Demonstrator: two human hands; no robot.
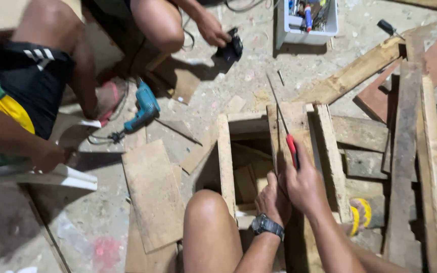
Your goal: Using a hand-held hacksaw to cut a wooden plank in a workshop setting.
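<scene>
Right hand (307, 184) fisted tight round the red handle of a hand saw (285, 135); thin blade runs far-left over the plank (294, 124) lying on top of the open wooden box frame (225, 162). Left hand (273, 199), wristwatch on, fingers curled shut against the near end of that plank, just beside the right hand, touching it. Person's bare knee near the frame's near-left corner. Blue electric drill (145, 108) on the concrete floor, well left. Another person's hand (213, 30) at far centre rests on a black tool (231, 46). White plastic bin (307, 20) of tools far. Loose boards (405, 151) stacked right.
</scene>
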